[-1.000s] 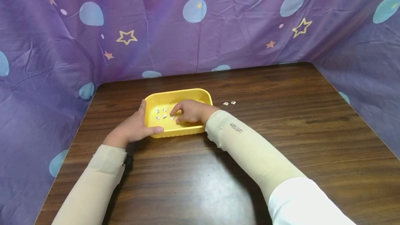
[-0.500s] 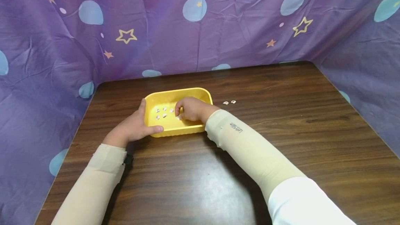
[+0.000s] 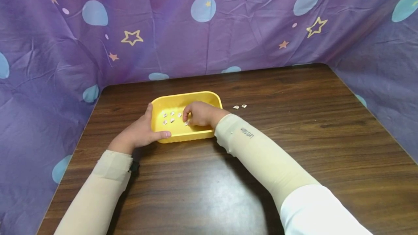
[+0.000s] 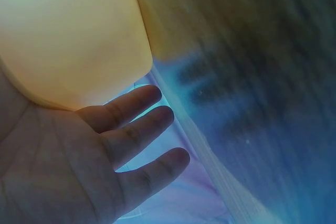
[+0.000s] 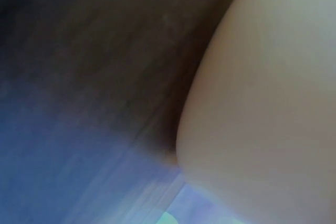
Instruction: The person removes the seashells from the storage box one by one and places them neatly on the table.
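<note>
A yellow plastic tray (image 3: 196, 96) stands on the table. My left hand (image 3: 138, 131) holds its left end: the palm lies against the outer wall and the thumb lies over the near rim. In the left wrist view, three fingers of that left hand (image 4: 139, 124) stretch out beneath the tray (image 4: 79, 40). Inside the tray, my right hand (image 3: 202, 114) has thumb and index finger bent together at a small whitish piece (image 3: 187, 123) on the floor. Several similar pieces (image 3: 172, 120) lie in short rows to its left. The right wrist view shows only a blurred pale surface.
Two more whitish pieces, a left one (image 3: 236, 107) and a right one (image 3: 244, 106), lie on the dark wooden table (image 3: 294, 119) right of the tray. A purple curtain (image 3: 169, 21) with stars and balloons surrounds the table's back and sides.
My right hand has shifted slightly right inside the tray, from the piece in the upper row to the one further right, its fingers drawing together. The left hand keeps its place.
</note>
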A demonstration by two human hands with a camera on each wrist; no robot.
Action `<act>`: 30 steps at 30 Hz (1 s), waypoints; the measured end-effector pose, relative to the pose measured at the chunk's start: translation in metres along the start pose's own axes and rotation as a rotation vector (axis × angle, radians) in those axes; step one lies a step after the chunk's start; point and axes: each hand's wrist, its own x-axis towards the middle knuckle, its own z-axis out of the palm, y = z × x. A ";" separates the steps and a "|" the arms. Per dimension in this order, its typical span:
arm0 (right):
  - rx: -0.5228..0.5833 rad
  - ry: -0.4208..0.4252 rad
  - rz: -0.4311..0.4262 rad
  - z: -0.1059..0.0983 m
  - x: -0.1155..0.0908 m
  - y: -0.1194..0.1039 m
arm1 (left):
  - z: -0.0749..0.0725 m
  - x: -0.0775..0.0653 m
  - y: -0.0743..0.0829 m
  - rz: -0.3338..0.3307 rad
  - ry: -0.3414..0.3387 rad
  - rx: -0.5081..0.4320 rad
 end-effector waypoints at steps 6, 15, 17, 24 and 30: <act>0.002 -0.011 0.002 -0.001 0.000 -0.001 | 0.000 0.000 -0.001 0.007 0.001 -0.012; 0.005 -0.016 0.011 -0.001 -0.001 0.000 | 0.000 -0.001 0.000 -0.003 -0.006 -0.016; 0.007 -0.018 0.016 -0.001 -0.001 0.000 | 0.000 -0.001 0.000 -0.005 -0.007 -0.019; 0.009 -0.026 0.022 -0.002 -0.001 0.000 | -0.001 0.000 0.001 -0.014 -0.013 -0.009; 0.014 -0.032 0.024 -0.002 -0.001 -0.001 | -0.001 -0.001 0.002 -0.017 -0.018 -0.005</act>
